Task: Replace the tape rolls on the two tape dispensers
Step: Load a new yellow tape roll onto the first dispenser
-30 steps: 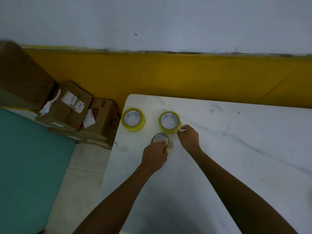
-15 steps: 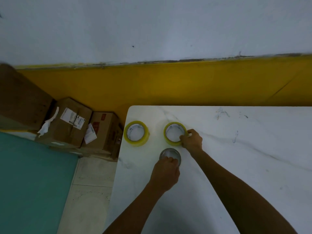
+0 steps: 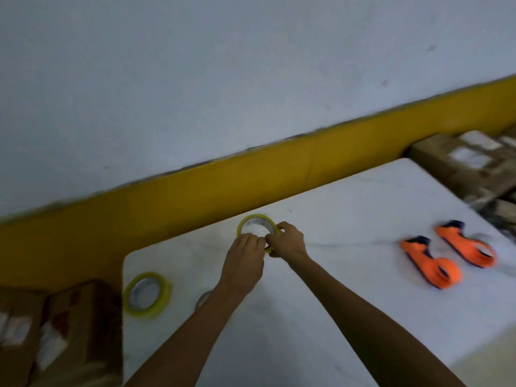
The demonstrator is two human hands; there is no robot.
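Observation:
Both hands hold a yellow tape roll (image 3: 252, 222) just above the white table (image 3: 349, 317). My right hand (image 3: 287, 240) grips its right rim and my left hand (image 3: 244, 259) pinches its near edge. A second yellow tape roll (image 3: 147, 294) lies flat near the table's left corner. An almost empty clear roll (image 3: 203, 298) peeks out from under my left forearm. Two orange tape dispensers (image 3: 431, 261) (image 3: 465, 243) lie side by side at the right of the table. The frame is blurred by motion.
Cardboard boxes (image 3: 55, 331) stand on the floor left of the table, and more boxes (image 3: 469, 166) beyond its right end. A yellow-banded wall (image 3: 251, 180) runs close behind the table's far edge.
The view has swung right, revealing the dispensers. My left hand has let go of the near-empty roll and joined the right hand on the yellow roll, which is now held by both.

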